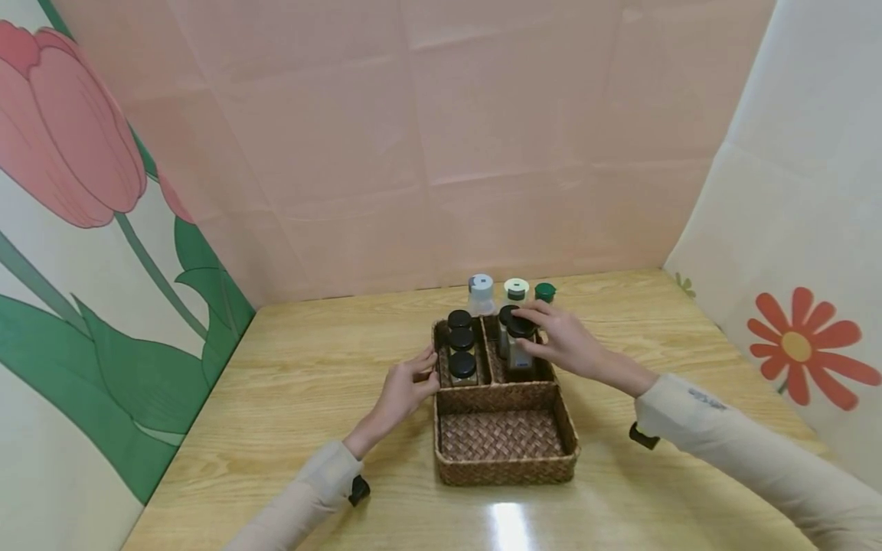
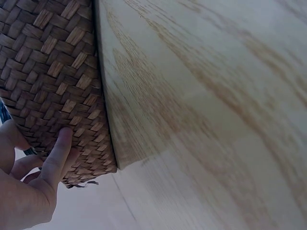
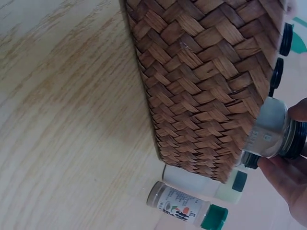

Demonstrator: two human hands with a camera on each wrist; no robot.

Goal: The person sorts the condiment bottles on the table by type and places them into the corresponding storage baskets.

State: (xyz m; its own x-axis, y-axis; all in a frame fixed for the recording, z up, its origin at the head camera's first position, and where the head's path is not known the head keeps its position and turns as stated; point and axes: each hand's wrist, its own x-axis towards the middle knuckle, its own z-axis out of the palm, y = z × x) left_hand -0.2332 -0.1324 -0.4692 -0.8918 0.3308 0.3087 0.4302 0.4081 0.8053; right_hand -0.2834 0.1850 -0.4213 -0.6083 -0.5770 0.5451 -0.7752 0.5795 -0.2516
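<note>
A brown woven basket (image 1: 506, 471) with three compartments stands on the table. My right hand (image 1: 568, 340) grips a clear jar (image 1: 521, 353) by its black lid, at the back right compartment. In the right wrist view, this jar (image 3: 268, 129) shows partly above the basket's rim. Another black-lidded jar (image 1: 506, 321) is just behind it. Three more black-lidded jars (image 1: 462, 366) stand in a row in the back left compartment. My left hand (image 1: 406, 386) touches the basket's left outer side, and its fingers (image 2: 58, 153) rest against the weave in the left wrist view.
Behind the basket stand a white-capped bottle (image 1: 481, 289), a container with a pale lid (image 1: 516, 289) and a green-capped seasoning bottle (image 1: 545, 292). The front compartment shows its woven floor. A pink backdrop (image 1: 441, 153) rises at the table's (image 1: 324, 360) far edge, with flower-printed sheets at both sides.
</note>
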